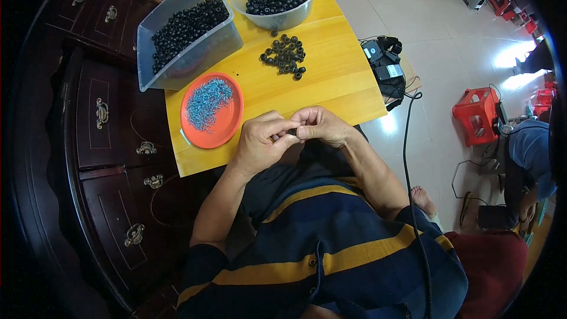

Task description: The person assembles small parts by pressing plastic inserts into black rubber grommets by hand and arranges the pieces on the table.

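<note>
Both my hands meet over the near edge of the yellow table. A small black piece (292,132) sits pinched between the fingers of my left hand (255,139) and my right hand (326,127); its details are mostly covered by fingertips. It resembles the small black ring-like parts (284,54) lying in a loose group farther up the table. Left of my hands, an orange-red plate (227,127) carries a heap of thin blue and silver pieces (207,104), too small to name.
At the back of the yellow table (339,65) stand a clear rectangular bin (147,32) and a round clear tub (277,21), both holding black parts. Dark drawers (112,201) line the left. Right are a black device (387,65), a cable (407,142), red stools (475,115) and another person (528,147).
</note>
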A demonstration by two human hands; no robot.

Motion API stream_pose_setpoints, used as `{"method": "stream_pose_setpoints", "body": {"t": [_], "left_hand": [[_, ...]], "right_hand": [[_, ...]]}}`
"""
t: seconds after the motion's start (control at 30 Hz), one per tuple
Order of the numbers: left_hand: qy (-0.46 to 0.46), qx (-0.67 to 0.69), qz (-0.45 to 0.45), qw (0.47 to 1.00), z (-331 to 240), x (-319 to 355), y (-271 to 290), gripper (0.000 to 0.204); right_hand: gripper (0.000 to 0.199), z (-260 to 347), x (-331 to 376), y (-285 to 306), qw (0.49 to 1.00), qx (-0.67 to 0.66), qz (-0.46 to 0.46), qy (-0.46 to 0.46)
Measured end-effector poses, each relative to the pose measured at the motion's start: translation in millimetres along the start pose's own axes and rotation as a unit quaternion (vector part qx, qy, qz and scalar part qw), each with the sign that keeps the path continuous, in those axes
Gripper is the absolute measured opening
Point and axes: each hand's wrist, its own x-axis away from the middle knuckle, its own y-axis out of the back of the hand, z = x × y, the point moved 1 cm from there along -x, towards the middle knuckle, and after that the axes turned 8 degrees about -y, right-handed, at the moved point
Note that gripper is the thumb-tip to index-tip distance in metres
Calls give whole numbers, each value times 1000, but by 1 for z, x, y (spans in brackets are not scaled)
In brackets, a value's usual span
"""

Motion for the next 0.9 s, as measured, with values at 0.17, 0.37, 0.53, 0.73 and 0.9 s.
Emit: {"method": "stream_pose_setpoints", "body": {"t": [0.17,0.37,0.53,0.73,0.9], "left_hand": [[12,-15,5,1000,-2,-5,-2,25],[8,-56,33,998,-3,-4,0,24],[20,-60,12,998,-4,-3,-1,24],[-5,-61,17,998,1,2,3,24],[22,-43,19,999,5,5,3,30]], "right_hand": [[35,-2,-2,3,999,-36,-3,38],[32,0,-1,5,999,-13,14,43],[31,0,-3,4,999,-14,7,32],[28,10,1,-8,1000,-9,7,9],[25,12,-1,-7,1000,3,1,7]]}}
